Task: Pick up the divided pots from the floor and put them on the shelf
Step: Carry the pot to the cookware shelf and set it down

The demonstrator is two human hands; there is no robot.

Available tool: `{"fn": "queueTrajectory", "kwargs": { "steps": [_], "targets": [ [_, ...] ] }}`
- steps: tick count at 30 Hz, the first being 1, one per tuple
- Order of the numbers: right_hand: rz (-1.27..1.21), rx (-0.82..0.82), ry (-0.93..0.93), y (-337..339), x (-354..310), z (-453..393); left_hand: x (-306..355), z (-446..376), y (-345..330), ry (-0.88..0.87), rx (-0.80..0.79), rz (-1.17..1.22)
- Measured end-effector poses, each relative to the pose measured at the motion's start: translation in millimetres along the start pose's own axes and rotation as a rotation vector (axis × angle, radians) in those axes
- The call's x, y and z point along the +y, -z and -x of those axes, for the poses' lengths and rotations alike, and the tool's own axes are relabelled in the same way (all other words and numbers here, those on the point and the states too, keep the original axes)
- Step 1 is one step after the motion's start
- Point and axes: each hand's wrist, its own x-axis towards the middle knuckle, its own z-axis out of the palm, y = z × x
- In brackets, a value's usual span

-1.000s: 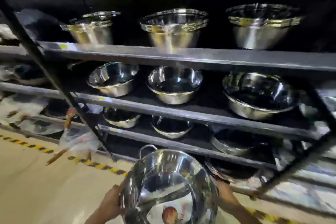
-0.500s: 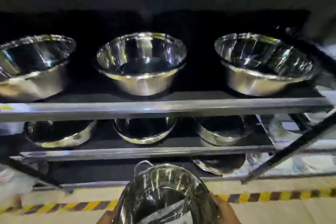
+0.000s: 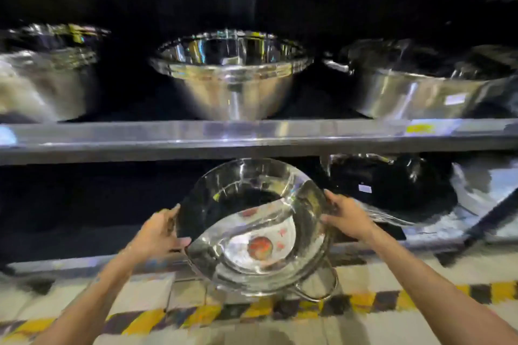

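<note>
Steel divided pot (image 3: 253, 235) (curved partition inside) gripped by left hand (image 3: 157, 232), right hand (image 3: 347, 218).

dark metal shelving (image 3: 252, 138), steel bowls (image 3: 231, 75) above, pale floor (image 3: 140, 297), yellow-black hazard stripe (image 3: 364, 301)

Open dark bay left of the divided pot (image 3: 253, 228); wrapped pots (image 3: 392, 185) crowding the right.

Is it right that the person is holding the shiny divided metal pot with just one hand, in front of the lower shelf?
Not quite. The head view shows both hands on the shiny divided metal pot: the left hand and the right hand grip opposite sides of its rim. It is in front of the lower shelf.
</note>
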Motion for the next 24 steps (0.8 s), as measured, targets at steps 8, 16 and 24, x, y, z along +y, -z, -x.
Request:
{"fn": "queueTrajectory", "kwargs": {
  "steps": [8, 16, 24],
  "targets": [
    [-0.23, 0.002, -0.024, -22, 13, -61, -29, -84, -15, -0.029, 0.05, 0.33],
    [-0.275, -0.023, -0.141, -43, 36, -97, -51, -130, -38, -0.007, 0.01, 0.353],
    [-0.157, -0.02, -0.162, -61, 39, -126, -61, -156, -41, -0.015, -0.02, 0.364]
  ]
}}
